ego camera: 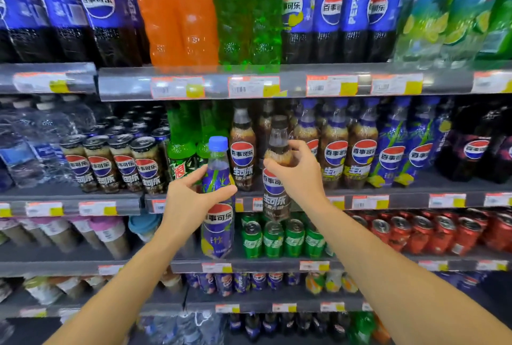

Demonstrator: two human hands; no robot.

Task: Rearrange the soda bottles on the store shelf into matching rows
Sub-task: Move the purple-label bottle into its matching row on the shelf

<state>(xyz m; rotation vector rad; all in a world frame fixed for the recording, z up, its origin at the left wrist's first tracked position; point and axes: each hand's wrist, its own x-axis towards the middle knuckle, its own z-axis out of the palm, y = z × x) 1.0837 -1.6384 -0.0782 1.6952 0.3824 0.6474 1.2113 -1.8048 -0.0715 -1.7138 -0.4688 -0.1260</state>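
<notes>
My left hand (pixel 191 200) grips a blue-capped Pepsi bottle with a purple label (pixel 217 234), held upright in front of the shelves. My right hand (pixel 296 170) holds a black-capped brown cola bottle (pixel 277 198) by its shoulder, just in front of the middle shelf (pixel 401 200). On that shelf stand more black-capped brown cola bottles (pixel 242 151), then blue-capped brown ones (pixel 335 156) and purple-label bottles (pixel 392 156) further right. Green bottles (pixel 181 148) stand left of the brown ones.
Cola cans (pixel 124 162) and water bottles (pixel 25 145) fill the middle shelf's left. Large bottles (pixel 249 12) line the top shelf. Green cans (pixel 277 236) and red cans (pixel 443 234) sit one shelf below. Lower shelves hold more bottles.
</notes>
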